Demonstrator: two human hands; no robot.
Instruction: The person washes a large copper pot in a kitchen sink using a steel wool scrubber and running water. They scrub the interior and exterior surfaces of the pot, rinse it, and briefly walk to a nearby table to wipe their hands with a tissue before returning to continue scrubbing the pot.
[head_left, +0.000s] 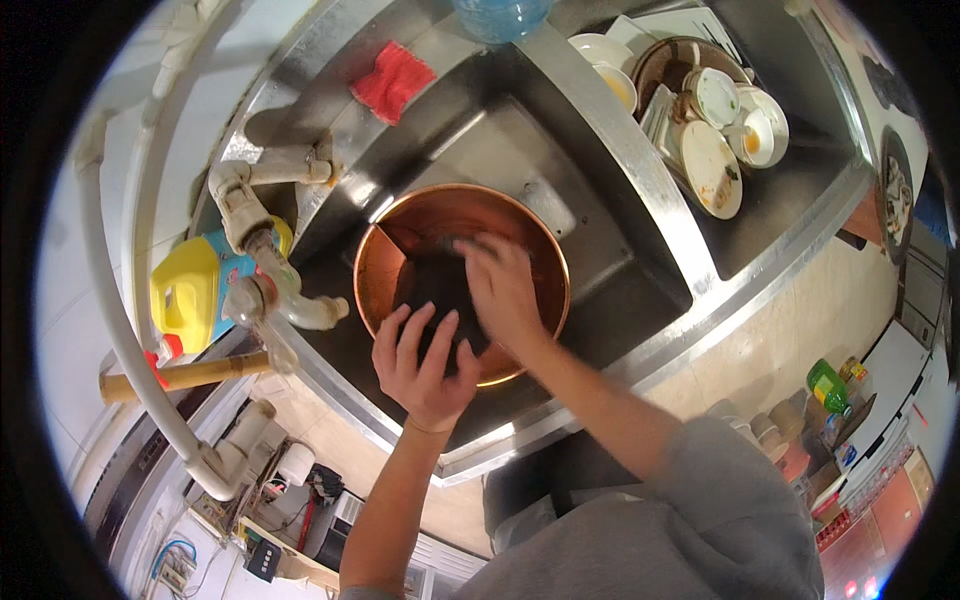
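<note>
A round copper-coloured pot (381, 266) stands in the left basin of a steel sink (694, 266). My left hand (429, 367) lies over the pot's near left rim, fingers spread against a dark object (442, 289) inside. That object is too dark to identify. Over the pot's right part is my right hand (504, 289), blurred, with its fingers bent; a small dark thing at its fingertips cannot be made out. Whether the right hand grips it is unclear.
A plastic tap (300, 300) and a yellow detergent jug (184, 292) are at the left. A red cloth (391, 81) and a blue translucent container (502, 16) sit along the far ledge. Dirty plates and bowls (711, 169) fill part of the right basin.
</note>
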